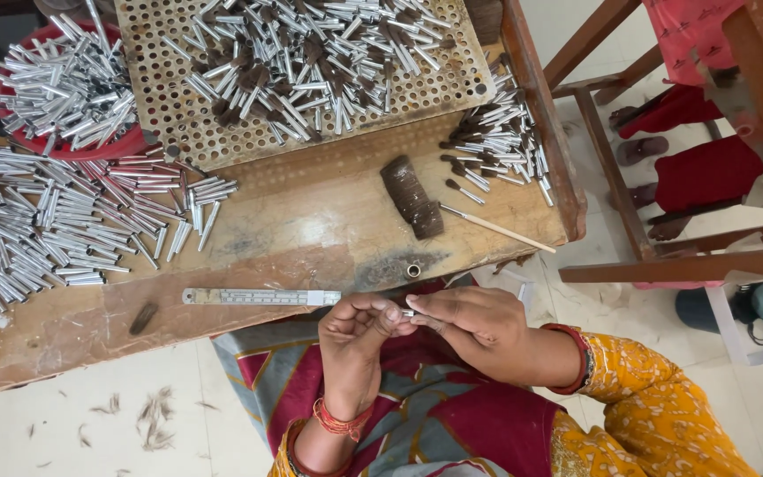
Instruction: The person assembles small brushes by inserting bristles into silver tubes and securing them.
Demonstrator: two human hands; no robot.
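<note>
Lower centre of frame: the left hand (355,331) and right hand (474,329) meet just below the table (311,221) edge, fingers (381,315) of both pinched narrow on one small metal tube (408,313). Only its silver end shows between the fingertips; long axis appears roughly horizontal, pointing left to right. Judged light, stiff, smooth and likely slippery; best gripped around the barrel, near both ends. Loose tubes (64,225) lie heaped at left, a dark bristle bundle (411,196) and thin wooden stick (496,229) right of centre, a perforated tray (302,66) above.
</note>
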